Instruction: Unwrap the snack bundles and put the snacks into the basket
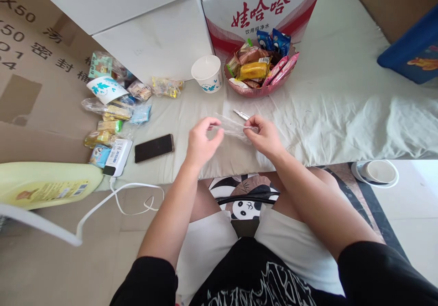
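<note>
Both hands were raised just above the near edge of the desk (342,114), which was covered with a pale cloth. The left hand (201,142) and the right hand (264,135) each pinched one end of a clear plastic bag (233,125), fingers closed on the film, so that the bag was stretched between them (its contents, if any, could not be made out). A small metal tool (241,114) lay on the cloth just behind the bag. Farther back stood a pink bowl (260,89) heaped with wrapped snacks, with a white paper cup (207,73) upright beside it on the left. A dark phone (153,148) lay flat to the left of the left hand, near a white power bank (118,157) with a cable trailing off the desk edge. A loose spread of snack packets (112,109) and a second paper cup (106,89), tipped on its side, occupied the left end. A white carton with red lettering (260,9) stood behind the bowl.
</note>
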A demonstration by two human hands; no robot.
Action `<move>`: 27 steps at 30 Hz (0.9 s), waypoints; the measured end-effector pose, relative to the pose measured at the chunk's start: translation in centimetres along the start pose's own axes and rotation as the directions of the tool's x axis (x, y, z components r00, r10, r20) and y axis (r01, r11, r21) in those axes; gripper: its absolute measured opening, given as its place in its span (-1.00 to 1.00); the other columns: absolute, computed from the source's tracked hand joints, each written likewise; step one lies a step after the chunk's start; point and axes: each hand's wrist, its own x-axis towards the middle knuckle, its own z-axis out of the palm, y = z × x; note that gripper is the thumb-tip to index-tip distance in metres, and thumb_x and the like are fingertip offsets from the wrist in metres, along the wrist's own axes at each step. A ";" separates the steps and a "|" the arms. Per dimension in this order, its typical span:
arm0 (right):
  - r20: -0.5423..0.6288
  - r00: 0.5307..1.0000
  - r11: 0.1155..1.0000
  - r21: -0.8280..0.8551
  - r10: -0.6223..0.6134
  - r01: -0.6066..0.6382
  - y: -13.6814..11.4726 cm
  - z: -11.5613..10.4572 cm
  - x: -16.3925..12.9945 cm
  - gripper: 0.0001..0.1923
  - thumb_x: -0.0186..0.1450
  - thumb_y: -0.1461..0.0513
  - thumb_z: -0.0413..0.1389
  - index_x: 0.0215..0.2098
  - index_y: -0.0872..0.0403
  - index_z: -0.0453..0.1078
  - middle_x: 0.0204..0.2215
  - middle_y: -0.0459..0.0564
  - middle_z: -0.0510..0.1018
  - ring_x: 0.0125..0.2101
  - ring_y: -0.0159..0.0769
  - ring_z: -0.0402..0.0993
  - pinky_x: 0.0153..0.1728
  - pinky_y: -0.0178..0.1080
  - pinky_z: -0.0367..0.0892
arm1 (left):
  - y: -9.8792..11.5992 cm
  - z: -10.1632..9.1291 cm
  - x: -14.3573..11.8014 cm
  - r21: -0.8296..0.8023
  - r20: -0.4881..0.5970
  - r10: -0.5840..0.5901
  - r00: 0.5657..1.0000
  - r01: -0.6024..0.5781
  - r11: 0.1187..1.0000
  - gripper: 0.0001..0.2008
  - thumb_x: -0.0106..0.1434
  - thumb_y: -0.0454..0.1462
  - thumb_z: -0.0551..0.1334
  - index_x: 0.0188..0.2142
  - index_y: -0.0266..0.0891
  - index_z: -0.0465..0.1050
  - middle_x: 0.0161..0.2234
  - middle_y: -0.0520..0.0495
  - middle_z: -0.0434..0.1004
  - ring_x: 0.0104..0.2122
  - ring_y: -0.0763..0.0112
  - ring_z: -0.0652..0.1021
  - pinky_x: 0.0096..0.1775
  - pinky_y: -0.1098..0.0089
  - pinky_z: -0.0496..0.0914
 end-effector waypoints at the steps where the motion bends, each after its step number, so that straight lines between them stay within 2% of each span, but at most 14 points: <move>1: 0.029 0.999 0.999 0.043 -0.014 0.013 -0.2 0.2 -0.2 -0.88 0.16 0.17 0.15 -0.42 0.01 0.30 -0.45 -0.11 0.43 -0.43 -0.35 0.25 -0.33 -0.22 0.20 | 0.4 0.5 -0.1 -0.003 0.088 -0.006 0.996 0.006 1.000 -0.74 0.16 -0.29 0.40 -0.13 -0.15 0.53 -0.04 -0.10 0.61 0.03 0.20 0.57 0.17 0.21 0.40; 4: 0.139 0.990 0.954 0.297 -0.002 -0.039 -0.7 0.9 -0.6 -0.75 0.16 0.09 0.22 -0.39 0.00 0.26 -0.45 -0.16 0.38 -0.43 -0.38 0.26 -0.33 -0.24 0.25 | 1.1 1.8 0.0 -0.117 0.288 -0.097 0.953 0.135 0.984 -0.54 0.10 -0.21 0.48 0.00 -0.15 0.52 0.09 -0.14 0.59 0.12 0.12 0.55 0.17 0.19 0.40; 7: 0.232 0.973 0.808 0.574 -0.003 -0.135 -1.0 1.0 -0.5 -0.68 0.13 0.04 0.26 -0.30 -0.02 0.28 -0.32 -0.12 0.49 -0.31 -0.34 0.43 -0.21 -0.21 0.39 | 0.4 2.6 0.7 -0.244 0.328 -0.157 0.931 0.244 0.939 -0.60 0.09 -0.19 0.48 -0.07 -0.19 0.55 -0.12 -0.08 0.66 -0.12 0.24 0.62 -0.05 0.31 0.47; 8: 0.213 0.977 0.772 0.621 0.002 -0.137 -1.1 0.9 -0.2 -0.68 0.13 0.04 0.26 -0.27 -0.02 0.29 -0.25 -0.10 0.53 -0.23 -0.31 0.48 -0.14 -0.19 0.42 | 0.0 2.6 1.2 -0.263 0.272 -0.182 0.945 0.255 0.931 -0.66 0.09 -0.21 0.46 -0.13 -0.20 0.56 -0.22 -0.03 0.65 -0.21 0.30 0.61 -0.13 0.35 0.47; 10: 0.091 0.995 0.775 0.625 0.045 -0.092 -1.0 0.7 0.4 -0.72 0.16 0.07 0.24 -0.25 -0.03 0.30 -0.17 -0.08 0.57 -0.13 -0.29 0.52 -0.04 -0.17 0.42 | -0.9 2.3 3.0 -0.279 0.048 -0.236 0.971 0.240 0.930 -0.80 0.11 -0.24 0.43 -0.26 -0.19 0.54 -0.37 0.05 0.58 -0.33 0.39 0.56 -0.24 0.40 0.42; 12: -0.047 0.994 0.834 0.549 0.099 -0.057 -0.7 0.6 1.2 -0.79 0.22 0.09 0.19 -0.29 -0.02 0.29 -0.22 -0.08 0.57 -0.16 -0.31 0.53 -0.07 -0.19 0.41 | -1.5 1.5 5.7 -0.268 -0.255 -0.226 0.940 0.156 0.951 -0.84 0.15 -0.25 0.40 -0.31 -0.17 0.46 -0.40 0.08 0.51 -0.30 0.41 0.54 -0.26 0.43 0.39; 14: -0.087 0.989 0.878 0.475 0.119 -0.064 -0.6 0.9 1.8 -0.82 0.26 0.09 0.14 -0.32 -0.01 0.27 -0.30 -0.08 0.54 -0.25 -0.32 0.50 -0.18 -0.21 0.39 | -1.4 0.7 9.2 -0.206 -0.469 -0.123 0.875 0.027 0.978 -0.79 0.17 -0.30 0.39 -0.26 -0.16 0.38 -0.30 0.07 0.49 -0.16 0.39 0.53 -0.17 0.43 0.40; 16: -0.074 0.992 0.903 0.426 0.102 -0.061 -0.6 1.4 2.2 -0.82 0.27 0.08 0.11 -0.33 -0.01 0.27 -0.37 -0.09 0.49 -0.32 -0.33 0.44 -0.26 -0.23 0.34 | -0.6 0.1 13.0 -0.078 -0.559 -0.051 0.828 0.009 0.997 -0.76 0.20 -0.40 0.35 -0.30 -0.16 0.29 -0.29 0.06 0.43 -0.10 0.41 0.48 -0.07 0.41 0.38; 17: -0.067 0.994 0.914 0.403 0.087 -0.053 -0.6 1.7 2.3 -0.82 0.26 0.07 0.10 -0.34 -0.01 0.27 -0.40 -0.10 0.46 -0.35 -0.33 0.41 -0.29 -0.23 0.32 | 0.0 0.0 14.9 0.005 -0.555 -0.034 0.831 0.045 0.999 -0.73 0.22 -0.45 0.32 -0.36 -0.16 0.24 -0.33 0.07 0.39 -0.10 0.43 0.46 -0.02 0.40 0.37; 19: -0.061 0.996 0.929 0.368 0.066 -0.039 -1.0 2.3 2.5 -0.82 0.27 0.07 0.09 -0.34 -0.01 0.28 -0.44 -0.11 0.42 -0.39 -0.34 0.35 -0.32 -0.23 0.28 | 1.1 0.2 18.5 0.186 -0.451 0.034 0.892 0.057 0.981 -0.70 0.18 -0.57 0.27 -0.41 -0.20 0.23 -0.36 0.07 0.34 -0.07 0.46 0.46 0.12 0.38 0.31; 21: -0.044 0.997 0.934 0.355 0.070 -0.050 -1.4 2.7 2.7 -0.83 0.28 0.07 0.08 -0.34 -0.01 0.28 -0.45 -0.10 0.42 -0.40 -0.34 0.33 -0.34 -0.24 0.25 | 2.1 0.9 21.3 0.325 -0.292 0.059 0.955 0.041 0.945 -0.70 0.12 -0.65 0.24 -0.42 -0.26 0.27 -0.34 0.05 0.38 0.03 0.36 0.47 0.24 0.29 0.24; 23: -0.033 0.996 0.934 0.351 0.084 -0.067 -1.8 2.9 3.0 -0.83 0.29 0.08 0.06 -0.35 -0.01 0.28 -0.46 -0.10 0.42 -0.41 -0.34 0.33 -0.36 -0.24 0.24 | 2.8 1.7 23.3 0.474 -0.035 -0.111 0.993 0.115 0.873 -0.76 0.12 -0.63 0.25 -0.45 -0.33 0.33 -0.34 0.00 0.44 0.13 0.18 0.48 0.27 0.21 0.24; 25: -0.030 0.993 0.931 0.353 0.110 -0.093 -2.1 2.8 3.5 -0.84 0.27 0.09 0.06 -0.36 0.00 0.29 -0.47 -0.11 0.41 -0.43 -0.34 0.31 -0.39 -0.25 0.22 | 3.2 2.2 24.5 0.567 0.155 -0.352 0.923 0.209 0.796 -0.87 0.18 -0.55 0.25 -0.46 -0.42 0.40 -0.37 -0.03 0.48 0.09 0.12 0.57 0.20 0.18 0.33; 27: -0.031 0.988 0.922 0.364 0.153 -0.132 -2.4 2.7 4.0 -0.84 0.26 0.09 0.06 -0.37 0.00 0.30 -0.50 -0.12 0.40 -0.45 -0.36 0.29 -0.41 -0.27 0.20 | 3.4 2.1 25.2 0.587 0.291 -0.532 0.795 0.290 0.756 -0.92 0.21 -0.51 0.21 -0.38 -0.50 0.49 -0.39 -0.03 0.53 -0.07 0.25 0.64 0.10 0.22 0.41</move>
